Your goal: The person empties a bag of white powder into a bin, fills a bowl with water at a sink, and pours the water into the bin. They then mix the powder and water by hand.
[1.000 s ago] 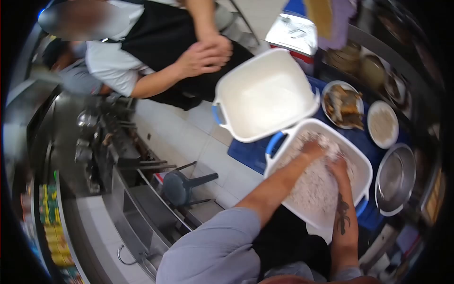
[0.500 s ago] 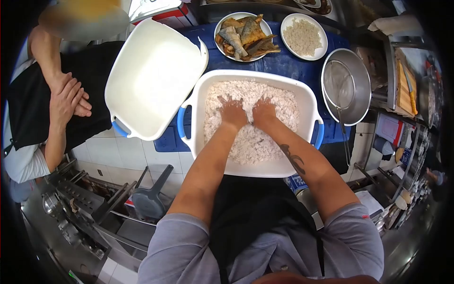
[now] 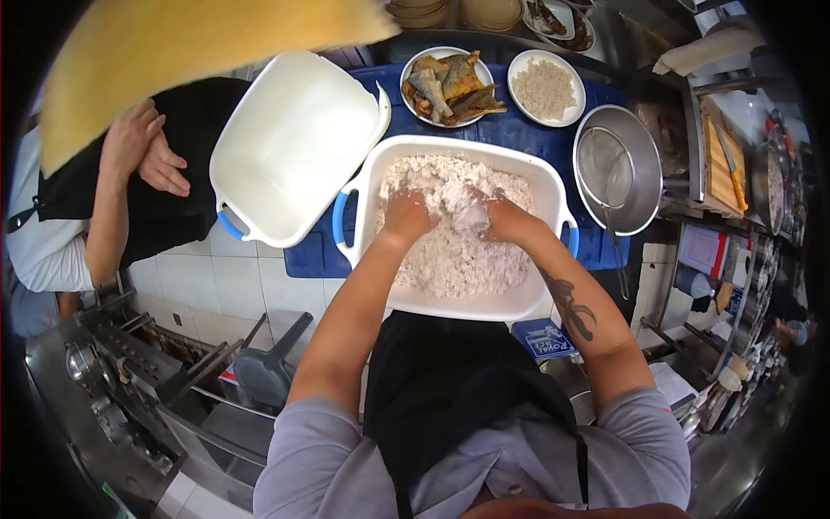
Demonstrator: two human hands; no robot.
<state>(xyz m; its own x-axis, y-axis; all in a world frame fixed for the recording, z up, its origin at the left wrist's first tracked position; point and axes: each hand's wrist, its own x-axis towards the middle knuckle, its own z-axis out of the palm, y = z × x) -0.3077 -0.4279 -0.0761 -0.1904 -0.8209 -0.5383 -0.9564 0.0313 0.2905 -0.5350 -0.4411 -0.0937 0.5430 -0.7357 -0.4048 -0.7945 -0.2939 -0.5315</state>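
A white tub with blue handle grips holds a mass of pale, crumbly, rice-like grain. My left hand and my right hand are sunk in this grain near the tub's middle, a short gap apart. Between them a loose, whiter heap of grain is lifted, and both hands curl round its sides. Grain hides most of the fingertips.
Left of the tub stands a second white tub. Behind are a plate of fried fish and a plate of rice. A strainer rests in a metal bowl at right. Another person's hands are at left.
My hands have moved apart and turned toward each other, raising grain between them. The view has shifted slightly. At upper left, a blurred yellow shape has come further in, and the other person's hands have shifted.
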